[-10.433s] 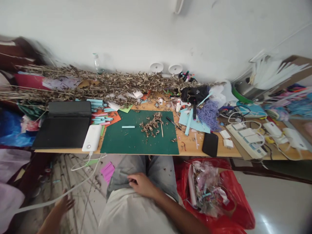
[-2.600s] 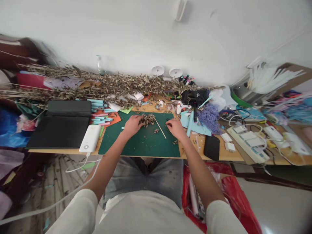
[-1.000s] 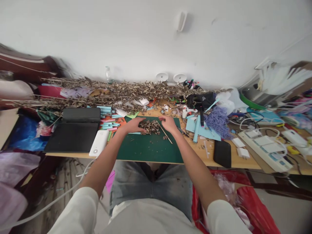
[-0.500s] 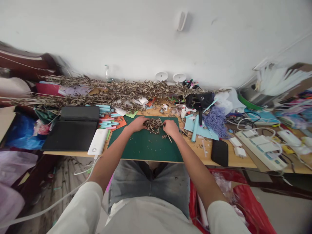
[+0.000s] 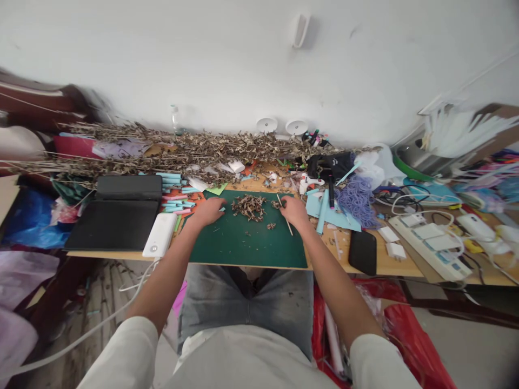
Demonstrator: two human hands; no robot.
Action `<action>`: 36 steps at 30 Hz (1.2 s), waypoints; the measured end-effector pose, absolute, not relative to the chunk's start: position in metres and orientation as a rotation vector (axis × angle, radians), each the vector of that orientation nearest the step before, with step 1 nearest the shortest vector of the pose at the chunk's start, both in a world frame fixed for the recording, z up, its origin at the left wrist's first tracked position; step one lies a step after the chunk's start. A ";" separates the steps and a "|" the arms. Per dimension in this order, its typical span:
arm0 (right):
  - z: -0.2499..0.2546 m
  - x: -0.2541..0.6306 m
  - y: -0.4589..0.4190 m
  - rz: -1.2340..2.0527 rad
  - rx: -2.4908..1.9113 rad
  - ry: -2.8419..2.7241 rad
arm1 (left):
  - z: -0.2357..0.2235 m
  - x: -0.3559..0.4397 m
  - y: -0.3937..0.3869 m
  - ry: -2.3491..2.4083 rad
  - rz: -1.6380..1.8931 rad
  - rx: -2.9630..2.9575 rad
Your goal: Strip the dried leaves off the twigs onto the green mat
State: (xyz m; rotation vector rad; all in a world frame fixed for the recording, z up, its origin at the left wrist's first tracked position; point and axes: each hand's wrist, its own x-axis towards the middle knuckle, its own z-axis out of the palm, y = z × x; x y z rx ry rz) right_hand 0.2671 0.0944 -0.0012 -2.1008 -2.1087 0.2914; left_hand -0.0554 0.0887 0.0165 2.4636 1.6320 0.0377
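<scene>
A heap of dried leaves (image 5: 248,207) lies on the green cutting mat (image 5: 247,246), with a small leaf cluster (image 5: 271,226) in front of it. My left hand (image 5: 207,211) is left of the heap, its fingers closed on a small light-blue paper tube (image 5: 222,209); most of the tube is hidden under the hand. On the heap's other side, my right hand (image 5: 295,212) has its fingers pinched at a thin pale stick (image 5: 286,219), which slants across the mat. A few more leaves (image 5: 276,205) lie beside those fingertips.
Bundles of dried stems (image 5: 219,146) line the wall. Left stand a black tablet case (image 5: 111,224), a white power bank (image 5: 159,235) and rolled paper tubes (image 5: 172,204). Right are purple yarn (image 5: 357,197), a phone (image 5: 362,253) and a power strip (image 5: 430,246). A red bag (image 5: 413,340) is below.
My left hand has left the leaf heap and moved left to the blue tube. My right hand has shifted right, and the stick has moved with it. The heap lies uncovered, spread a little.
</scene>
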 end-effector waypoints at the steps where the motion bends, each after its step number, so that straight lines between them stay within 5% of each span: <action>1: 0.000 0.265 0.094 0.262 -2.066 -2.138 | 0.016 -0.054 0.089 1.645 0.043 2.450; 10: 0.015 0.256 0.099 0.217 -1.803 -2.210 | 0.025 -0.033 0.083 1.699 0.212 2.444; 22: 0.021 0.245 0.098 0.649 -1.495 -2.065 | 0.029 0.012 0.082 1.606 0.470 2.493; 36: 0.006 0.246 0.067 0.149 -2.180 -2.052 | 0.000 0.045 0.062 1.578 0.402 2.417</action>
